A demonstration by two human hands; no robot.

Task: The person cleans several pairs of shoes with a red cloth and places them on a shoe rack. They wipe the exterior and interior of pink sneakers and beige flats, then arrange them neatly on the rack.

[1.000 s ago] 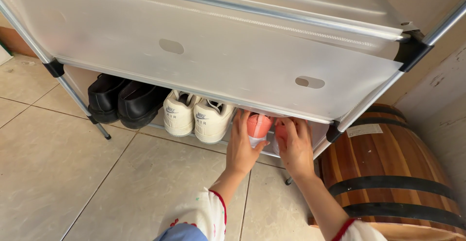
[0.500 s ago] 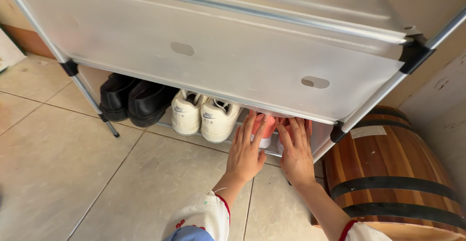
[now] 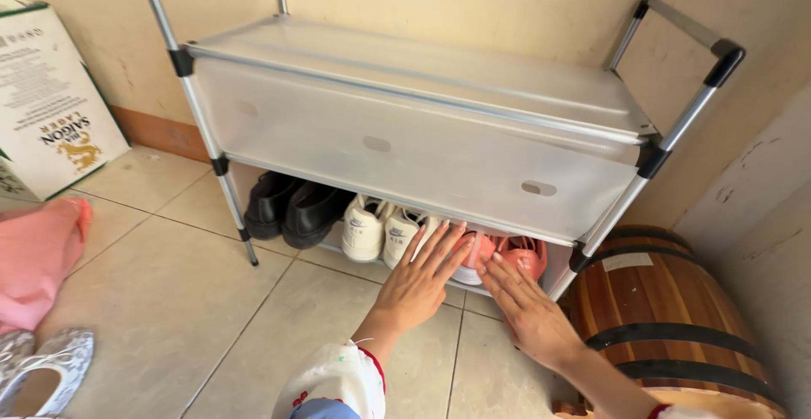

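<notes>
Left hand (image 3: 416, 282) and right hand (image 3: 530, 312), now withdrawn, fingers spread and empty; pink shoes (image 3: 507, 254) shelved at 12 o'clock

Both hands off the shoes now. Left hand (image 3: 418, 282) has drawn back from the pink shoes (image 3: 505, 255), fingers (image 3: 446, 246) spread flat and open, tips just near the shoe heels. Right hand (image 3: 530, 307) likewise pulled back, palm down, open, near the rack's lower shelf. A second ago both pressed against the pink pair. View has pulled away and up: whole shoe rack (image 3: 422, 123) shows, plus a cardboard box (image 3: 46, 106), pink cloth (image 3: 38, 254) and a grey flat shoe (image 3: 42, 372) at far left.
</notes>
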